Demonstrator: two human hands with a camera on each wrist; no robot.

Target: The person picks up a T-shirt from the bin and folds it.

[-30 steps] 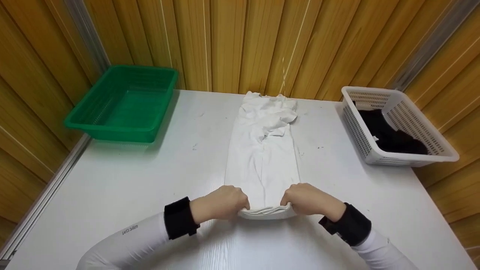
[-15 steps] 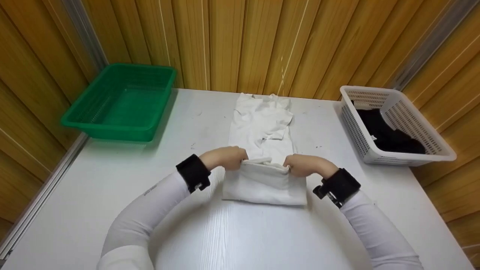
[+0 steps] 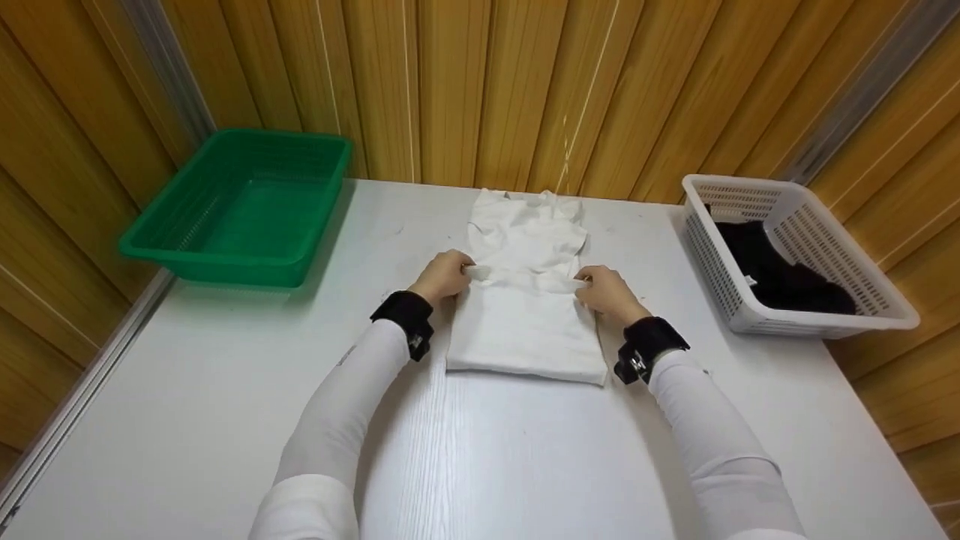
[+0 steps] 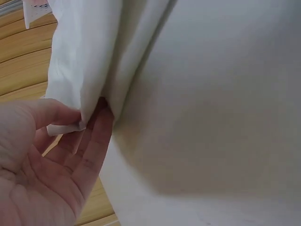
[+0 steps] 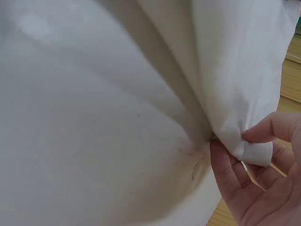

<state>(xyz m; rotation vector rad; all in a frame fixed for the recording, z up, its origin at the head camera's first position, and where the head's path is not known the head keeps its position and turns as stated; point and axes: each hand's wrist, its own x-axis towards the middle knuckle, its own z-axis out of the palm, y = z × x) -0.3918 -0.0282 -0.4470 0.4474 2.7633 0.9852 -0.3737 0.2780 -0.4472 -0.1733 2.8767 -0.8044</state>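
A white garment (image 3: 527,330) lies lengthwise on the table, its near part folded over into a smooth flat layer with a straight front edge. Its far part stays crumpled, with loose ruffled cloth. My left hand (image 3: 442,276) pinches the folded layer's far left corner; in the left wrist view the thumb and fingers (image 4: 96,141) close on the cloth (image 4: 89,52). At the opposite corner my right hand (image 3: 609,292) pinches the same layer, and the right wrist view has its thumb on top of the cloth (image 5: 235,80) with fingers beneath.
On the white table (image 3: 480,457), a green basket (image 3: 232,259) stands at the back left. A white perforated basket (image 3: 817,321) at the right holds black cloth (image 3: 787,274). Wood-patterned panels (image 3: 450,90) rise behind the table.
Both hands have carried the garment's near end away from the body and down over its middle. A flat folded layer now lies where the single length was.
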